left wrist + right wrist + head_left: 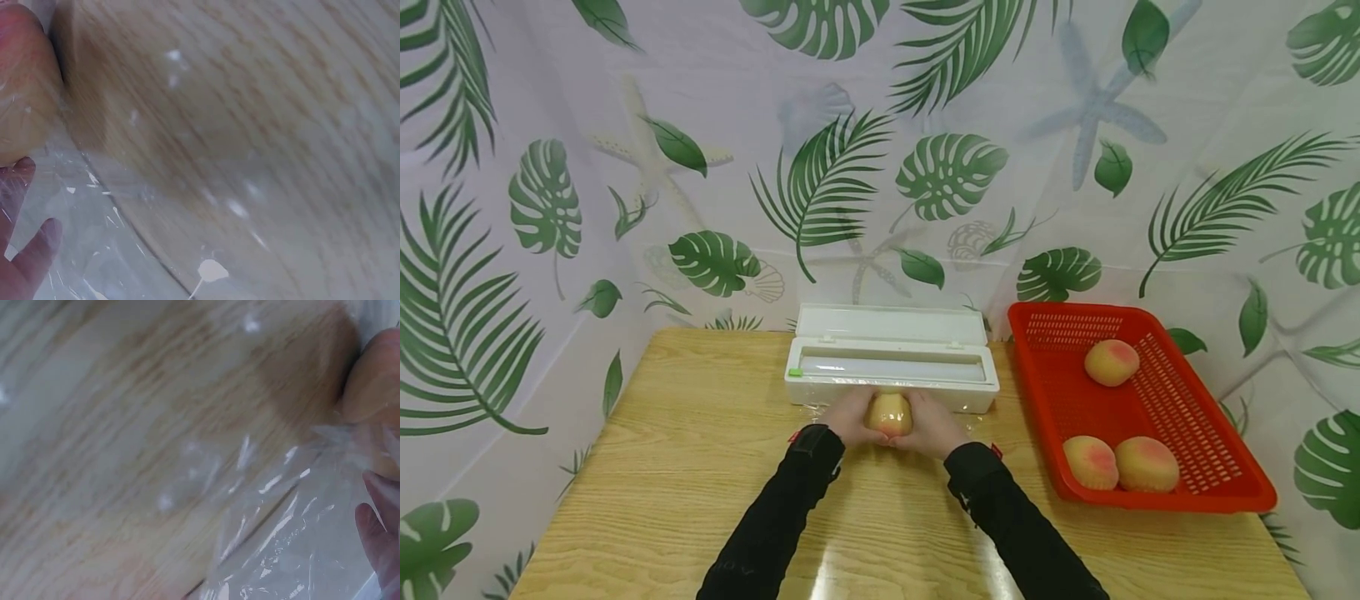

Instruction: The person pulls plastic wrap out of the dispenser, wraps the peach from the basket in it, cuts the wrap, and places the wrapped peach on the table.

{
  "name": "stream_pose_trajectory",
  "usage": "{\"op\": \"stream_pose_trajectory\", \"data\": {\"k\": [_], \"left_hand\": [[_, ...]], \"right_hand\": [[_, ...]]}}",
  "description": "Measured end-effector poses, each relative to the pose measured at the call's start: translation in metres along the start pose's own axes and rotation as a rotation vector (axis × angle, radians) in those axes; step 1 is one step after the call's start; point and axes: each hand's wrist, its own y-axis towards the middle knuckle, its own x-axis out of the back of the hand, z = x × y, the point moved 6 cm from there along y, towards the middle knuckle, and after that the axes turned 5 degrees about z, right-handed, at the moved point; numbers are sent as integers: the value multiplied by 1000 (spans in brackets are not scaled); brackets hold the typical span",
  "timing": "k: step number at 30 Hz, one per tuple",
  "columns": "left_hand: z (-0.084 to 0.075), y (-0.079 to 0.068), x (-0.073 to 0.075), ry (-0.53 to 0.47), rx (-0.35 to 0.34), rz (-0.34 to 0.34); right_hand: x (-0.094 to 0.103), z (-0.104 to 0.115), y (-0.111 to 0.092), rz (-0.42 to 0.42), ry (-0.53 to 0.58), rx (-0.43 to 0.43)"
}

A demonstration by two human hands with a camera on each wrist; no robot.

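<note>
A yellow peach with a pink blush (891, 415) sits between both hands, at the front of a white cling film dispenser (820, 392). My left hand (852, 417) grips its left side and my right hand (932, 423) its right side, with the thumbs near each other on the near side. Clear cling film (125, 250) spreads over the peach and the fingers in the left wrist view. In the right wrist view, wrinkled film (287, 537) likewise covers the fingers (372, 534) beside the peach (378, 381).
The dispenser's lid (891, 323) stands raised at the back, with a film roll (891, 368) inside. To the right, a red plastic basket (1045, 442) holds 3 more peaches. A leaf-patterned cloth (850, 275) hangs behind the wooden table (700, 433).
</note>
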Motion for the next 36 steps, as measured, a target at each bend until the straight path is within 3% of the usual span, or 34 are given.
{"op": "stream_pose_trajectory", "data": {"k": [5, 12, 20, 27, 36], "left_hand": [[2, 1, -1, -20, 7, -17], [0, -5, -1, 107, 29, -13], [-1, -7, -2, 170, -6, -24], [-1, -9, -1, 197, -1, -44], [-3, -14, 1, 238, -24, -110]], "right_hand": [[-1, -2, -1, -17, 34, -18], [-1, -1, -1, -32, -22, -27], [-8, -5, -2, -44, -85, -49], [-6, -4, -3, -66, -93, -17], [-1, 1, -8, -72, -192, 28]]}}
